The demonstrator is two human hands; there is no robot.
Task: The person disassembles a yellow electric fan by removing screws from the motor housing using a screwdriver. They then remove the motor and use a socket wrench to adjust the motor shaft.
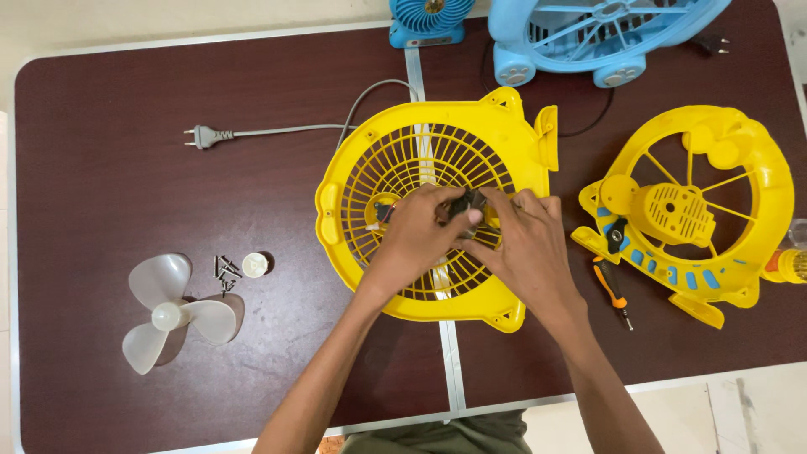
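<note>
Both hands meet over the yellow fan grille [420, 160]: the left hand [416, 231] and right hand [525, 244] have fingers curled tight around a small dark motor [465, 204] at its centre. Left of the grille lie a white blade [168, 315], screws [225, 271] and a grey plug [200, 136]; right of it, the other yellow housing [748, 151] and an orange screwdriver [612, 290].

Both forearms come up from the bottom edge and angle toward each other, meeting over the middle of the yellow fan grille [353, 172]. The left hand [418, 235] lies palm down over the grille's centre, wrist bent slightly, fingers curled in with the thumb tip pressed toward the other hand. The right hand [525, 244] sits just beside it, touching it at the fingertips, its fingers bunched and pinching at the same spot. Both arms are bare.
</note>
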